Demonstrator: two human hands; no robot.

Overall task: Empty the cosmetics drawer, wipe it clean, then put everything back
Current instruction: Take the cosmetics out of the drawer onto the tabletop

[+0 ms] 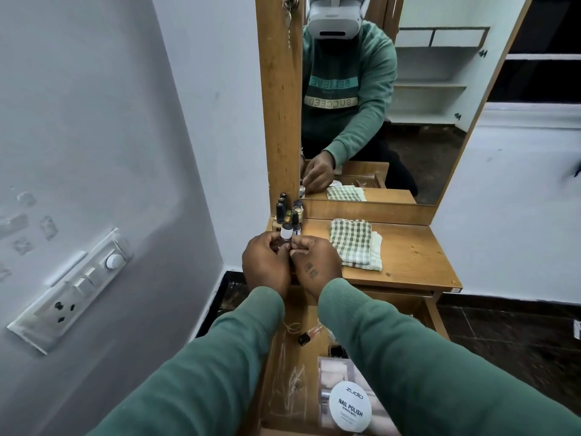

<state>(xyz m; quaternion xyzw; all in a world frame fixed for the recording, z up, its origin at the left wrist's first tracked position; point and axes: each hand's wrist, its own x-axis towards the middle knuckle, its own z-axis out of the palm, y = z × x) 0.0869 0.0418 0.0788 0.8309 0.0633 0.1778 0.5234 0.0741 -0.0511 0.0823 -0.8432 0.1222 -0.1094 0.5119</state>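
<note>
Both my hands are over the left end of the wooden dressing table top point(408, 256). My left hand point(265, 265) grips a small bottle with a white cap point(286, 231). My right hand point(317, 262) pinches a second small bottle point(296, 230) beside it. Just behind them stands a cluster of several dark-capped nail polish bottles point(287, 210) against the mirror frame. Below my arms the open cosmetics drawer point(283, 372) holds a lying nail polish bottle point(309, 335), a round white tub of nail polish remover wipes point(350, 405) and a clear packet point(333, 376).
A folded green-checked cloth point(355, 243) lies on the table top right of my hands. The mirror point(377, 105) stands behind the table. A grey wall with a switch panel point(69, 287) is close on the left. Dark floor point(518, 341) lies to the right.
</note>
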